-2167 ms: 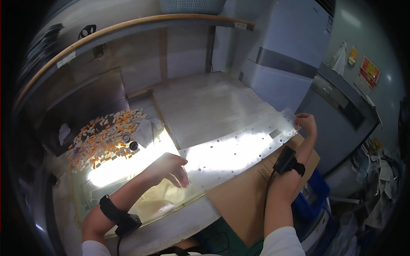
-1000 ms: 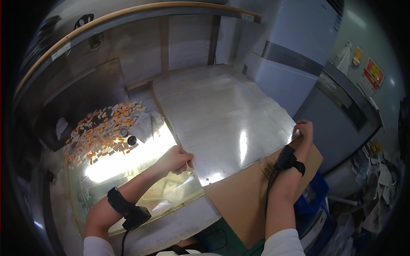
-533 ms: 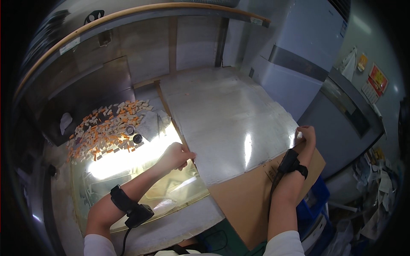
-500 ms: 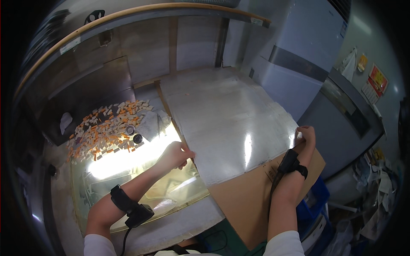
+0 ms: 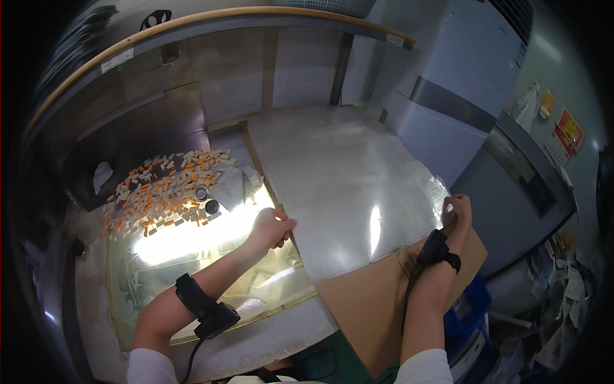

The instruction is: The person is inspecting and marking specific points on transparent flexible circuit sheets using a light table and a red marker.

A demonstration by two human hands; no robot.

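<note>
A large grey sheet (image 5: 326, 192) with a glossy surface covers the middle of the table. At its left edge my left hand (image 5: 275, 229) is closed in a pinch; anything between the fingertips is too small to make out. My right hand (image 5: 458, 210) is at the sheet's right corner, its fingers curled and pressed together. Wrinkled clear plastic film (image 5: 437, 188) catches the light beside it and runs to those fingers. Under my right forearm lies a brown cardboard sheet (image 5: 364, 307), reaching past the table's front.
Many small orange and white pieces (image 5: 173, 185) are scattered at the left, with two small round containers (image 5: 212, 207) and a grey cloth (image 5: 233, 185) beside them. A brightly lit panel (image 5: 192, 237) lies in front. A wooden-edged shelf (image 5: 256, 13) spans the back; a white cabinet (image 5: 441, 96) stands right.
The view has shifted slightly. My left hand has moved a little along the sheet's left edge, and the film by my right hand shows more wrinkles. Both hands stay closed.
</note>
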